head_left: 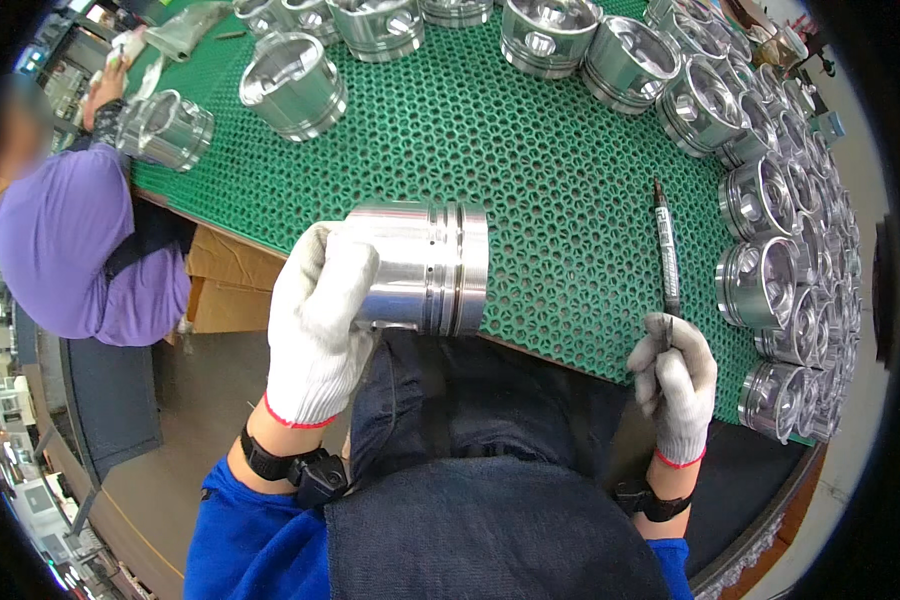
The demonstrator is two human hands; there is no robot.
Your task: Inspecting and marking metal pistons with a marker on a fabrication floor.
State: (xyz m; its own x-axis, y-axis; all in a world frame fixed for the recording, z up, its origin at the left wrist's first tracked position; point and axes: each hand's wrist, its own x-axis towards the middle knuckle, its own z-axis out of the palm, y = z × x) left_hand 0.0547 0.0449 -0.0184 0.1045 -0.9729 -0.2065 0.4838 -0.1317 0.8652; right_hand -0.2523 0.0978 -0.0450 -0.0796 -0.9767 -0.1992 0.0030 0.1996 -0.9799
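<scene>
My left hand [325, 315], in a white knit glove with a red cuff edge, is closed round the skirt of a shiny metal piston [420, 265]. The piston is on its side at the mat's near edge, its ring grooves and crown end toward the right. My right hand [677, 380], gloved the same way, has its fingers pinched on the near end of a dark marker pen [667, 250]. The pen points away from me over the green mat [560, 190], its narrow tip at the far end. My fingers partly hide its near end.
Many upright pistons [760, 285] crowd the right side of the table. More pistons [375, 25] line its far edge, with one piston [292, 88] nearer. At far left, a person in purple [70, 245] has an arm beside another piston [165, 130]. A cardboard box [232, 275] stands below the table edge.
</scene>
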